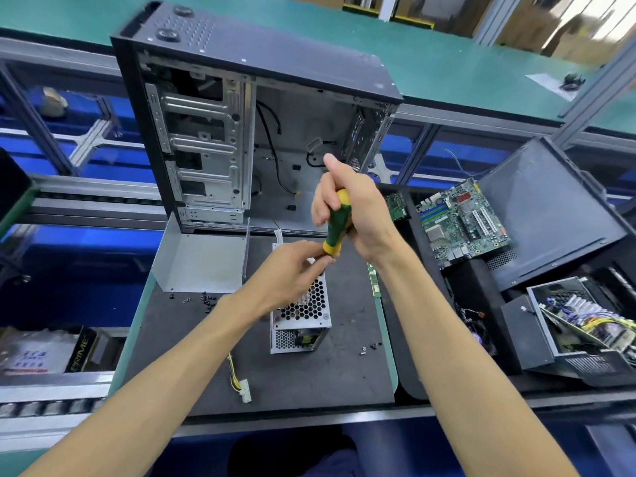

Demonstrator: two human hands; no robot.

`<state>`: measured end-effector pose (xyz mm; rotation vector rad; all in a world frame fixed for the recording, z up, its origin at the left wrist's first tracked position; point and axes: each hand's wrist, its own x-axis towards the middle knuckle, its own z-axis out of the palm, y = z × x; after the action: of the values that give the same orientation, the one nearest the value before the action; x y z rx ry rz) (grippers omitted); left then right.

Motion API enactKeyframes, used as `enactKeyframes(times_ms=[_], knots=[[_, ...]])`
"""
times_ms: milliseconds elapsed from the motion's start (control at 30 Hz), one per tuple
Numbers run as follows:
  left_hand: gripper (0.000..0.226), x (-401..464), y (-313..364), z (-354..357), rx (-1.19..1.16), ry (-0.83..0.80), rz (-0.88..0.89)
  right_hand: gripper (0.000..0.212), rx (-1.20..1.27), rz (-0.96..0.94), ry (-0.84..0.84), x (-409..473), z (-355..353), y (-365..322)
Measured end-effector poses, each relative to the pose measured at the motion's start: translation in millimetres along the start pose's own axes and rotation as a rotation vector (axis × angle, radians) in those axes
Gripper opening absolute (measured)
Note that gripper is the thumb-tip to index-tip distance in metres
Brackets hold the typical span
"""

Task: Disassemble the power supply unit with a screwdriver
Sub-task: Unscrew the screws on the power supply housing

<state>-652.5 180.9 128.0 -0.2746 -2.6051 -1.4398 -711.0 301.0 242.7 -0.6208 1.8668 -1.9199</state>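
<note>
We see the right hand (347, 208) gripping the screwdriver (335, 225) upright over the power supply unit (303, 315) mid-mat, left hand (292, 270) pinching its lower end

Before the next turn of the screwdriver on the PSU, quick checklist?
1. Right hand grips the screwdriver handle: ok.
2. Left hand fingers pinch the lower end of the screwdriver to steady it: ok.
3. Tip seated in a screw head: cannot tell, the left hand hides it.
4. Power supply unit flat on the dark mat: ok.
5. Loose screws lie left of the unit, away from the tool: ok.
6. Unit braced against sliding: cannot tell.
</note>
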Motion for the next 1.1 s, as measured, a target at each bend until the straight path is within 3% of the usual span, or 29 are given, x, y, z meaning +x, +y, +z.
enactKeyframes(times_ms=[200,367,533,633,767,967,1100], knots=[[0.019,8.3,-0.4,-2.3,0.122,0.158,0.058,0.031,-0.717,-0.086,0.242,-9.0,-4.9,-1.5],[0.027,15.1,1.6,-0.3,0.206,0.086,0.071,0.037,-1.203,-0.002,0.341,-17.0,-7.9,-14.0],[0.019,17.3,4.3,-3.4,0.168,-0.033,0.077,0.010,-1.213,0.059,0.149,-18.5,-14.5,-29.2],[0.022,17.4,4.7,-9.1,0.101,-0.076,0.083,0.014,-1.225,0.048,0.080,-18.6,-16.9,-31.9],[0.026,20.7,3.1,-8.1,0.058,0.020,0.010,0.029,-1.171,-0.005,0.173,-15.7,-13.0,-30.0],[0.037,20.5,3.1,-1.3,0.051,0.058,-0.036,0.014,-1.178,0.046,0.226,-10.4,-11.6,-23.1],[0.016,18.1,4.0,-7.5,0.024,-0.051,-0.008,0.016,-1.194,0.060,0.168,-9.8,-14.7,-25.7]])
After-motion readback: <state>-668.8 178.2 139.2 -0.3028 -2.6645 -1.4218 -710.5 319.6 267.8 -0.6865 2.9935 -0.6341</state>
